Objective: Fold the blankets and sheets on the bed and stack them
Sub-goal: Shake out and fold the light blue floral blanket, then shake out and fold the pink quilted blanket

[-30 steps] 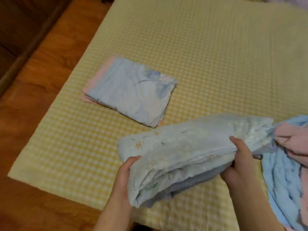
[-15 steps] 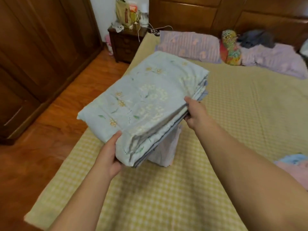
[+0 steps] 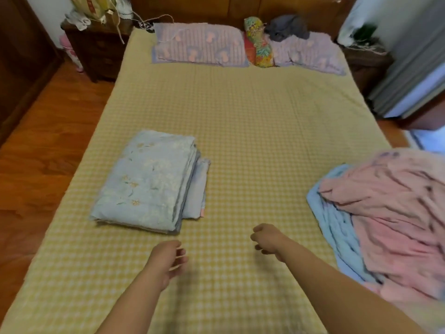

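Observation:
A folded pale blue floral blanket (image 3: 144, 182) lies at the left of the yellow checked bed (image 3: 252, 131), on top of a smaller folded blue and pink sheet (image 3: 198, 186) whose edge sticks out to its right. A crumpled pink blanket (image 3: 395, 218) lies heaped over a light blue blanket (image 3: 337, 227) at the bed's right edge. My left hand (image 3: 168, 260) hovers just below the stack, fingers loosely curled, holding nothing. My right hand (image 3: 267, 238) hangs above the mattress to the right of the stack, fingers loosely curled and empty.
Two purple pillows (image 3: 199, 44) and a colourful bolster (image 3: 258, 42) line the headboard, with a grey cloth (image 3: 287, 27) on the right pillow. A dark nightstand (image 3: 96, 44) stands at the far left. Wooden floor (image 3: 45, 145) runs along the bed's left side.
Both hands carried the folded floral blanket to the left, set it down on the folded sheet and let go. They have drawn back towards me, empty.

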Motion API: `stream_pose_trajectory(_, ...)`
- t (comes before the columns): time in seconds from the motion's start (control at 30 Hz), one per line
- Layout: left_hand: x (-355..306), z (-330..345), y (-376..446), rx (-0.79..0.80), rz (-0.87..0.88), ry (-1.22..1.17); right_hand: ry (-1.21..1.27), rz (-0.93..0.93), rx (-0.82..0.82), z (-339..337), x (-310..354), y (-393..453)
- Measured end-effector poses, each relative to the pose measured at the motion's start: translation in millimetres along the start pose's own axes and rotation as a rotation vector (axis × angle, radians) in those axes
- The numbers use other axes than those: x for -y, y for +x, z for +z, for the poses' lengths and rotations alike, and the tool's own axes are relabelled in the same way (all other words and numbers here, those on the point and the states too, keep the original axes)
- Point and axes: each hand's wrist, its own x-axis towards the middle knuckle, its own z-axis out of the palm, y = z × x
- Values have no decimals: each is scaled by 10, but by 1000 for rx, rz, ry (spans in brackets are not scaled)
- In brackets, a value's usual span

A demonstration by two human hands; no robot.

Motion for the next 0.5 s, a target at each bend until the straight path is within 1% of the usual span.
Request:
stream_pose_trajectory(0.07, -211, 443, -135, 37, 55, -31, 100, -13, -41, -380, -323, -166)
stream_pose_trajectory(0.17, -448, 1216, -409, 139, 139, 19, 296, -46, -158, -1002, -710, -400)
stream_pose_trajectory(0.23, -523, 1787, -661, 229, 192, 89, 415, -81, -242, -1410, -959, -559)
stream_pose_trajectory(0.33, -473, 2620, -1050, 373, 262, 250, 573, -141, -307, -1922, -1389, -714)
stream_pose_trajectory(0.43, -263, 3326, -1289, 446, 247, 341, 702, -148, -298, -2273, -1959, -660)
stream_pose_trajectory(0.5, -85, 3737, -1369, 475, 171, 305, 730, -126, -261, -2428, -2426, -523)
